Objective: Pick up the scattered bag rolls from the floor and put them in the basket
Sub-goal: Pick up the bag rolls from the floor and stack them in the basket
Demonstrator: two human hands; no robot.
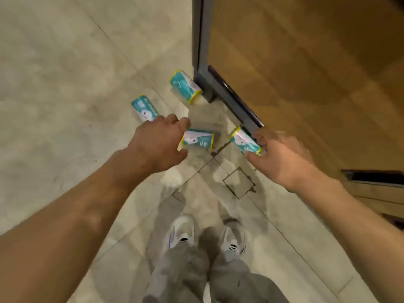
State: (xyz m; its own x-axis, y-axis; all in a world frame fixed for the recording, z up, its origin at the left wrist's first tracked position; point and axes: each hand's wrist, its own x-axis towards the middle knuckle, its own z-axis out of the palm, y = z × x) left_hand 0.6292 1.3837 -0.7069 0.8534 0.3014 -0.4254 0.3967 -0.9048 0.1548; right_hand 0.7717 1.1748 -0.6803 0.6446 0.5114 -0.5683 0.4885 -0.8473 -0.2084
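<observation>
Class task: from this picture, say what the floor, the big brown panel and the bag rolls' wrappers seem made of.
Floor: probably polished stone or ceramic tile; mottled beige, thin joints.
Brown panel: wood or wood-look laminate; matte grain streaks.
Bag rolls: likely printed paper or film wrappers; blur leaves it open.

Likely home interior: pale tiled floor [65, 84], wooden cabinet [306, 73] on dark metal base [218, 90].

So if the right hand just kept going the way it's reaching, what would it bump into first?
Most likely the teal bag roll lying by the dark base of the wooden cabinet. The right hand has its fingers spread right at the roll; motion blur hides whether they already touch.
</observation>
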